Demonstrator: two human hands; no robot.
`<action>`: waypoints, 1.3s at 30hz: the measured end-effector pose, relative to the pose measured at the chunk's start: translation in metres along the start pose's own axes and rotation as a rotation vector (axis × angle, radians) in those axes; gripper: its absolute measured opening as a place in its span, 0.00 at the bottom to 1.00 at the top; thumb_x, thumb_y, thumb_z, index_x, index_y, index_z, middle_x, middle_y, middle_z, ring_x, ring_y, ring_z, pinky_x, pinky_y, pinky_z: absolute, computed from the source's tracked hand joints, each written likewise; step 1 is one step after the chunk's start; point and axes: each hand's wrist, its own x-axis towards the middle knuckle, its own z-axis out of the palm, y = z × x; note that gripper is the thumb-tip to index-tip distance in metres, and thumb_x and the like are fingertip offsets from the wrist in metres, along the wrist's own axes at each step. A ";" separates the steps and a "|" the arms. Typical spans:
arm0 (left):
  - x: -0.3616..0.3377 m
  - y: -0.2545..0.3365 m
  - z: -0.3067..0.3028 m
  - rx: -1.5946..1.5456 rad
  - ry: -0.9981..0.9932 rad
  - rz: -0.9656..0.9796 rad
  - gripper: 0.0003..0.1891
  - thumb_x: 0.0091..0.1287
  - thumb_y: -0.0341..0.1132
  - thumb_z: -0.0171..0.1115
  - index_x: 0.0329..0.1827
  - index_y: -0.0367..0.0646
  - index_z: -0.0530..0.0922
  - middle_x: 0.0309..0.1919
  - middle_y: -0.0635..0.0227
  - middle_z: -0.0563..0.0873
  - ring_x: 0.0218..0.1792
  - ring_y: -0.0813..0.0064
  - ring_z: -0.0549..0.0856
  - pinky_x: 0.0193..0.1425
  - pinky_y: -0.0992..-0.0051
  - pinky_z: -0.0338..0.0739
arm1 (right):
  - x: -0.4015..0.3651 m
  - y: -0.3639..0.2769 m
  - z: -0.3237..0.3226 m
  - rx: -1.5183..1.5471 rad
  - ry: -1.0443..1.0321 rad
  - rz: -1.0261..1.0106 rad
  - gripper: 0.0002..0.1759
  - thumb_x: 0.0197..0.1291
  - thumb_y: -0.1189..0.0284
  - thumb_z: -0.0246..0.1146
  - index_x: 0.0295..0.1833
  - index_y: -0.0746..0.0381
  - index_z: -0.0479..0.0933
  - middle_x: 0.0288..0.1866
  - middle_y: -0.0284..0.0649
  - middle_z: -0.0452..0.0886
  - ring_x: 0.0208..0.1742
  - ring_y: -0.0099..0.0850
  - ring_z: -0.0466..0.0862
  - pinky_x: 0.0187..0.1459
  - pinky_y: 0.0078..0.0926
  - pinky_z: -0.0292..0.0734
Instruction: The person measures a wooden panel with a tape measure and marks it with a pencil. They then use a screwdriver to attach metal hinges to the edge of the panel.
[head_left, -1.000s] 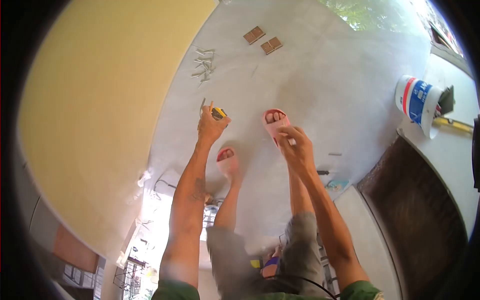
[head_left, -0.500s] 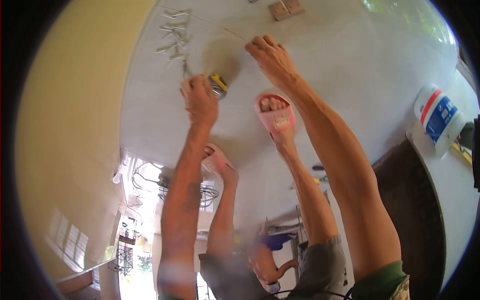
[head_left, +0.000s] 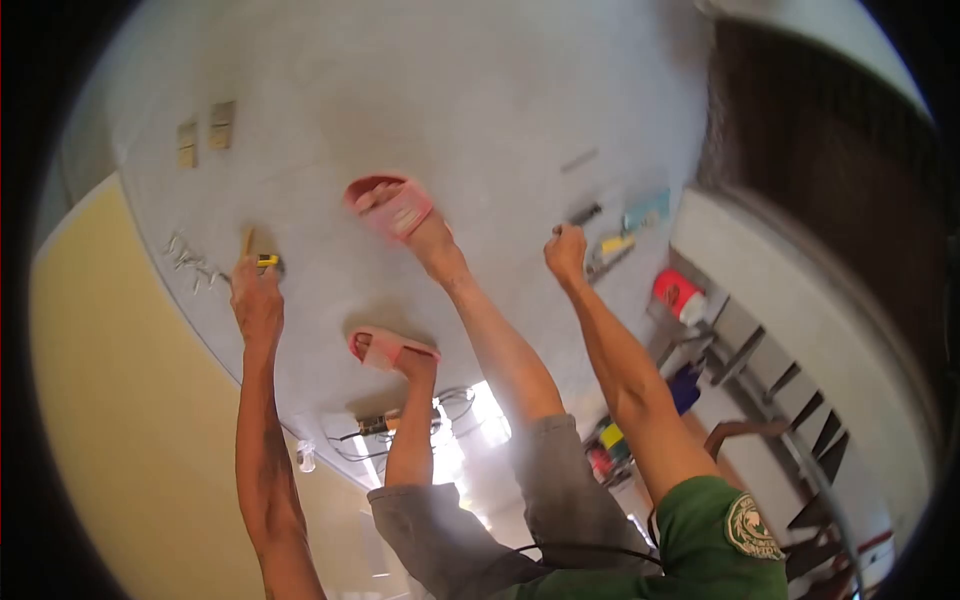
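My left hand (head_left: 258, 305) reaches down near the wall, its fingers closed on a short yellow stick (head_left: 248, 240) that pokes out past the fingertips. A yellow-and-black tape measure (head_left: 268, 262) lies right beside those fingers. White plastic clips (head_left: 195, 262) are scattered on the floor to their left. My right hand (head_left: 566, 252) is closed in a fist on the other side, close to a dark-handled tool (head_left: 584, 214); what it holds, if anything, is hidden. Just beyond it lies a yellow-and-grey tool (head_left: 612, 250).
My feet in pink slides (head_left: 395, 205) stand between the hands. Two small brownish blocks (head_left: 222, 125) lie farther out. A blue packet (head_left: 646, 208) and a red-and-white tub (head_left: 680, 296) are at the right. Behind my feet, black cables (head_left: 455, 405) run by a power tool (head_left: 385, 424).
The view has turned. My right hand has left the thin line by the far blocks and moved across to the tools at the right. My left hand stays near the tape measure.
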 end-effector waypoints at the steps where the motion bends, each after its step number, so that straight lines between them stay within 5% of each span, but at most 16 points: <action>1: -0.019 0.007 0.008 0.001 0.002 0.014 0.18 0.70 0.36 0.58 0.58 0.34 0.74 0.53 0.48 0.78 0.55 0.50 0.77 0.59 0.57 0.72 | 0.002 0.019 -0.016 0.016 -0.016 0.076 0.07 0.53 0.79 0.61 0.38 0.67 0.80 0.30 0.54 0.82 0.38 0.54 0.82 0.42 0.44 0.77; 2: -0.045 0.010 0.013 -0.003 0.006 0.013 0.18 0.70 0.35 0.58 0.58 0.33 0.74 0.52 0.47 0.78 0.54 0.49 0.78 0.59 0.57 0.72 | -0.006 0.040 -0.029 0.024 -0.038 0.139 0.05 0.55 0.76 0.63 0.36 0.67 0.80 0.27 0.52 0.82 0.34 0.52 0.83 0.39 0.44 0.77; 7: -0.150 0.030 0.089 -0.192 -0.155 -0.245 0.18 0.69 0.35 0.59 0.56 0.32 0.75 0.50 0.45 0.80 0.48 0.46 0.80 0.56 0.58 0.74 | 0.044 0.093 -0.030 0.433 0.016 0.702 0.30 0.56 0.48 0.70 0.25 0.68 0.79 0.21 0.41 0.79 0.20 0.30 0.78 0.25 0.35 0.73; 10: -0.253 0.035 0.113 -0.151 -0.355 -0.295 0.16 0.68 0.35 0.59 0.54 0.33 0.76 0.48 0.46 0.81 0.49 0.47 0.81 0.55 0.57 0.75 | 0.049 0.117 -0.030 0.300 -0.283 0.743 0.27 0.55 0.53 0.72 0.28 0.69 0.78 0.22 0.40 0.79 0.15 0.29 0.73 0.18 0.29 0.69; 13: -0.290 0.022 0.183 -0.187 -0.414 -0.246 0.15 0.67 0.34 0.59 0.51 0.33 0.78 0.48 0.46 0.82 0.52 0.49 0.82 0.56 0.58 0.75 | 0.108 0.113 0.010 0.675 -0.090 0.746 0.22 0.57 0.58 0.72 0.32 0.69 0.78 0.23 0.37 0.77 0.17 0.26 0.73 0.19 0.25 0.70; 15: -0.253 0.129 0.143 -0.262 -0.636 -0.394 0.14 0.68 0.36 0.59 0.51 0.35 0.79 0.49 0.46 0.82 0.51 0.51 0.83 0.56 0.58 0.76 | 0.058 0.131 0.002 0.768 -0.154 0.739 0.20 0.59 0.60 0.71 0.34 0.68 0.78 0.24 0.35 0.77 0.19 0.23 0.74 0.21 0.24 0.72; 17: -0.251 0.180 0.144 -0.433 -0.431 -0.229 0.15 0.69 0.37 0.60 0.53 0.36 0.79 0.49 0.47 0.83 0.50 0.54 0.84 0.57 0.60 0.76 | 0.038 0.083 -0.023 0.898 -0.353 0.568 0.17 0.61 0.61 0.69 0.35 0.66 0.79 0.25 0.33 0.76 0.22 0.22 0.75 0.24 0.23 0.74; 19: -0.218 0.269 0.070 -0.562 -0.476 -0.237 0.22 0.68 0.42 0.64 0.59 0.38 0.77 0.54 0.49 0.81 0.58 0.53 0.80 0.63 0.62 0.73 | -0.023 0.022 -0.065 0.937 -0.561 0.585 0.15 0.62 0.60 0.69 0.39 0.63 0.81 0.29 0.30 0.78 0.30 0.19 0.76 0.32 0.21 0.77; 21: -0.207 0.335 -0.009 -0.494 -0.330 -0.071 0.32 0.63 0.40 0.68 0.68 0.38 0.67 0.63 0.44 0.71 0.64 0.48 0.72 0.67 0.58 0.67 | -0.084 -0.039 -0.128 0.859 -0.778 0.332 0.17 0.64 0.60 0.67 0.41 0.66 0.82 0.36 0.31 0.81 0.31 0.18 0.76 0.34 0.19 0.76; 22: -0.221 0.331 0.017 -0.568 -0.171 0.094 0.30 0.62 0.34 0.66 0.66 0.36 0.67 0.60 0.42 0.72 0.61 0.44 0.73 0.63 0.54 0.70 | -0.120 -0.076 -0.161 1.132 -0.801 0.451 0.19 0.64 0.59 0.66 0.44 0.67 0.82 0.36 0.31 0.81 0.32 0.19 0.77 0.34 0.18 0.75; 24: -0.244 0.348 -0.037 -0.339 -0.280 -0.111 0.27 0.61 0.30 0.62 0.65 0.37 0.68 0.56 0.43 0.73 0.59 0.42 0.73 0.59 0.52 0.72 | -0.164 -0.102 -0.195 1.159 -1.040 0.430 0.18 0.65 0.61 0.65 0.47 0.67 0.80 0.37 0.32 0.80 0.33 0.20 0.78 0.35 0.16 0.75; 26: -0.265 0.351 -0.107 -0.421 -0.263 -0.220 0.27 0.61 0.29 0.61 0.65 0.41 0.69 0.55 0.43 0.74 0.57 0.42 0.75 0.57 0.53 0.74 | -0.187 -0.142 -0.271 1.037 -1.106 0.202 0.17 0.67 0.62 0.63 0.47 0.68 0.79 0.37 0.34 0.81 0.35 0.22 0.80 0.37 0.18 0.76; 30: -0.342 0.320 -0.203 -0.239 0.110 -0.284 0.26 0.62 0.29 0.60 0.66 0.49 0.71 0.53 0.48 0.79 0.54 0.49 0.80 0.56 0.58 0.77 | -0.230 -0.198 -0.323 1.057 -1.052 0.098 0.14 0.66 0.69 0.63 0.50 0.69 0.76 0.40 0.36 0.80 0.40 0.27 0.82 0.41 0.24 0.78; 33: -0.397 0.285 -0.208 -0.811 0.123 -0.312 0.25 0.62 0.31 0.63 0.64 0.52 0.74 0.52 0.53 0.81 0.53 0.56 0.82 0.56 0.61 0.77 | -0.238 -0.218 -0.333 1.255 -0.996 0.159 0.15 0.65 0.74 0.63 0.56 0.67 0.72 0.42 0.37 0.79 0.43 0.31 0.83 0.45 0.29 0.80; 36: -0.441 0.289 -0.315 -0.950 0.155 -0.436 0.24 0.67 0.39 0.60 0.64 0.41 0.75 0.58 0.50 0.82 0.60 0.56 0.81 0.63 0.64 0.73 | -0.267 -0.293 -0.359 1.349 -1.116 0.295 0.15 0.66 0.76 0.62 0.57 0.64 0.71 0.43 0.38 0.78 0.46 0.33 0.82 0.47 0.31 0.81; 39: -0.472 0.269 -0.320 -0.921 0.352 -0.401 0.22 0.67 0.38 0.58 0.63 0.41 0.76 0.57 0.49 0.82 0.60 0.57 0.81 0.62 0.66 0.74 | -0.311 -0.367 -0.374 1.353 -1.235 0.280 0.10 0.68 0.72 0.62 0.52 0.62 0.74 0.41 0.37 0.78 0.49 0.32 0.80 0.49 0.31 0.81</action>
